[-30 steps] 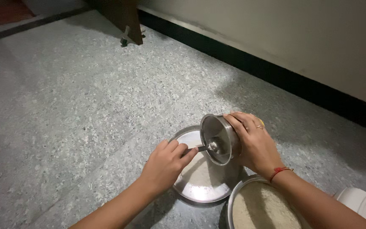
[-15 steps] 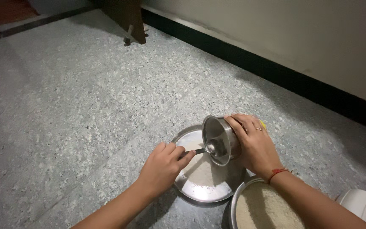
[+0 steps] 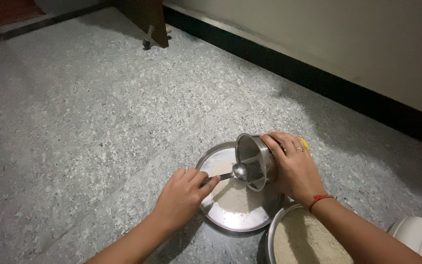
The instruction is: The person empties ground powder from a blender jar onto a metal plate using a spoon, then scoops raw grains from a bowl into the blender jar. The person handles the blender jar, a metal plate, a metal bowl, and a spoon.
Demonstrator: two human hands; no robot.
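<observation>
Right hand (image 3: 294,168) is wrapped around a tilted steel container (image 3: 255,160), mouth toward the left. Left hand (image 3: 181,195) is closed on a spoon (image 3: 235,172) at that mouth, over the steel plate (image 3: 230,220) bearing white flour. Risk: excess tilt spills flour onto the speckled floor (image 3: 98,122).

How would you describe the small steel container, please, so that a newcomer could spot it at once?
On the speckled grey stone floor lies a round steel plate with pale powder. Above its far edge, the right hand holds the small shiny steel container tipped sideways. Unlike the flat plate and the powder-filled steel bowl, it is tilted, with a steel spoon at its mouth.
</observation>
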